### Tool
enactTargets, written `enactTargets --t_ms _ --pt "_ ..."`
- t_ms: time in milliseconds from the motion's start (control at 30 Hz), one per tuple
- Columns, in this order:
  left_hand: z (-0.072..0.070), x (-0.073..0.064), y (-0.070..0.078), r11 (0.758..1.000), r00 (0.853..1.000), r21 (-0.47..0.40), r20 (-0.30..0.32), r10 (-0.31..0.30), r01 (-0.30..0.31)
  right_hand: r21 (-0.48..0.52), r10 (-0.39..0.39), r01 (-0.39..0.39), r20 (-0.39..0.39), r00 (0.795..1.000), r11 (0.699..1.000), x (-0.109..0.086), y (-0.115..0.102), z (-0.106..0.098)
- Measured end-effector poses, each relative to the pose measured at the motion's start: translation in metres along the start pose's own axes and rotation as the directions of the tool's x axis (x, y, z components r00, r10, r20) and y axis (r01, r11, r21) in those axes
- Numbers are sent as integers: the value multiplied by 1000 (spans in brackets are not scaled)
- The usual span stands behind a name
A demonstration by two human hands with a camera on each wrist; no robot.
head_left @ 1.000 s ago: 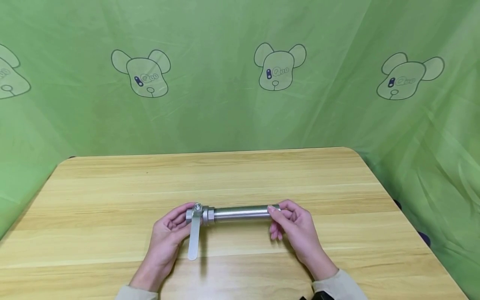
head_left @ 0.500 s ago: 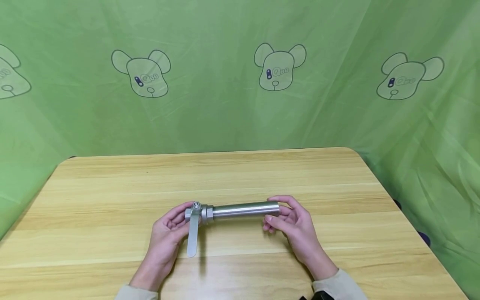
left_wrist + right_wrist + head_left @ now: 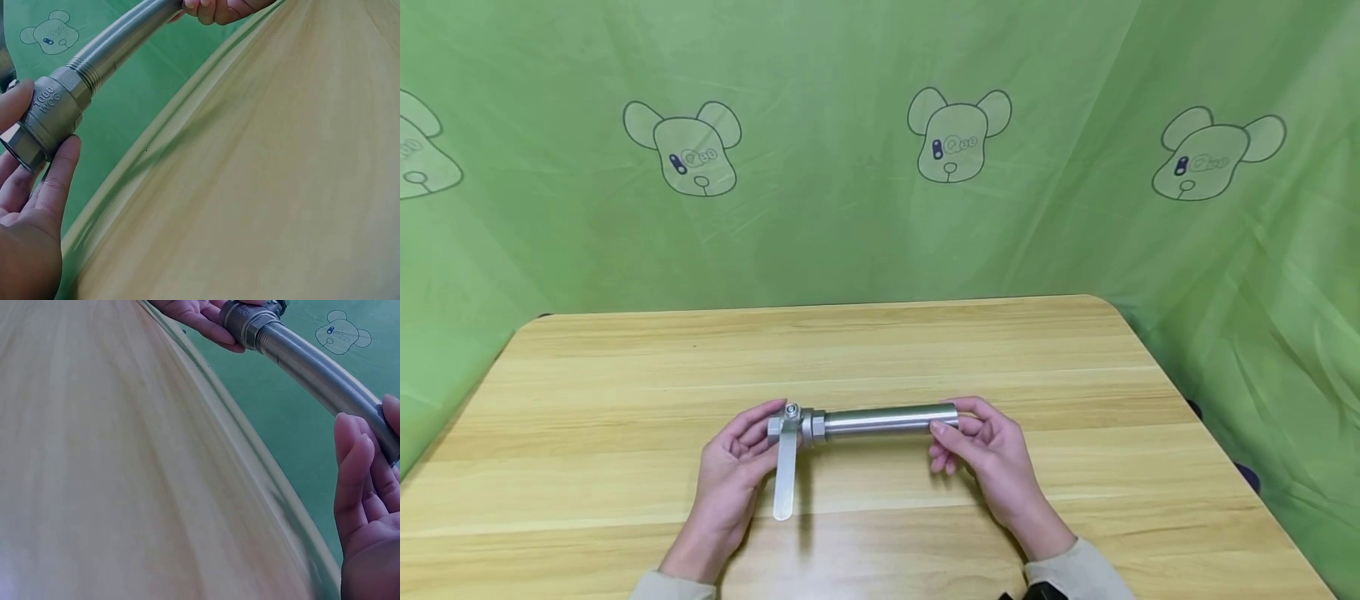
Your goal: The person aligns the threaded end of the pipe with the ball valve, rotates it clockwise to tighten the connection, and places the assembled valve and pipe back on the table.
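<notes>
Valve (image 3: 807, 426), joined to pipe (image 3: 887, 419), is raised above the desk (image 3: 880, 354), well short of its far edge. Left grip (image 3: 730, 473) pinches the valve; right grip (image 3: 998, 460) pinches the pipe's free end.

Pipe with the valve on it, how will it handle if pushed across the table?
The pipe looks metal, so probably stiff. Its smooth, shiny surface could slip from the fingers. Being round, it might begin rolling, but the lever on the valve would likely stop it.
</notes>
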State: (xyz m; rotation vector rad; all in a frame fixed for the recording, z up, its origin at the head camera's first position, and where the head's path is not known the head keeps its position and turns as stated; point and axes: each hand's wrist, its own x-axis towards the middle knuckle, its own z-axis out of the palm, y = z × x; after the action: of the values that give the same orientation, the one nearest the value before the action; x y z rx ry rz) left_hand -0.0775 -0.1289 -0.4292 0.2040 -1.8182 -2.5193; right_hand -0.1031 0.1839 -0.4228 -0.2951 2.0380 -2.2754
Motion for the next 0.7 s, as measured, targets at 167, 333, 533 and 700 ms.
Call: enactTargets --t_ms 167,333,533,700 --pt "0 0 1 1000 1000 18 -19 5 -4 -54 36 -40 -67 997 998 1 -2 3" --pt "0 1 0 999 1000 31 -26 10 -9 -115 61 -80 -155 986 990 1 -3 6" --pt "0 2 -1 999 999 37 -32 -3 4 -125 41 -57 -126 991 990 2 -1 4" --pt "0 2 0 1000 999 15 -46 -19 20 -112 10 -20 -90 996 994 1 1 2"
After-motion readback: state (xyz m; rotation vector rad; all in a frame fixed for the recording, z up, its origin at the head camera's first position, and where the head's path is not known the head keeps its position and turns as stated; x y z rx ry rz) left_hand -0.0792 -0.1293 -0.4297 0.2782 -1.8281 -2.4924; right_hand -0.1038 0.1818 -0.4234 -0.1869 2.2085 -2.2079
